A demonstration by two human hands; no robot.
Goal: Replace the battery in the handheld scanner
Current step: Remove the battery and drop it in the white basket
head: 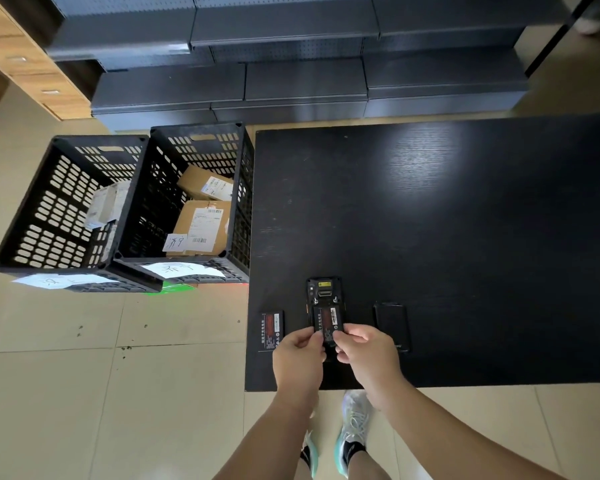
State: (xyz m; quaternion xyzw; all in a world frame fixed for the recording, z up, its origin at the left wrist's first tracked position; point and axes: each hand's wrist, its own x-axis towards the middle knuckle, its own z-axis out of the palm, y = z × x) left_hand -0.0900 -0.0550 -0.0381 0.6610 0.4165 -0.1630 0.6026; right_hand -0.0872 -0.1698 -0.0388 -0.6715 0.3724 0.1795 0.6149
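The black handheld scanner (pixel 324 292) lies face down near the front left of the black table (pixel 430 220), its back cover off. A black battery with a red label (pixel 327 320) sits in or over its open bay. My left hand (pixel 297 362) and my right hand (pixel 368 351) pinch the near end of that battery from either side. A second battery (pixel 272 329) lies flat on the table to the left of the scanner. The black back cover (pixel 392 325) lies to the right. The scanner's near end is hidden under my fingers.
Two black perforated crates (pixel 59 209) (pixel 243 174) with cardboard parcels stand on the tiled floor left of the table. Dark metal shelving (pixel 291 88) runs behind the table. The table's front edge is close to my wrists.
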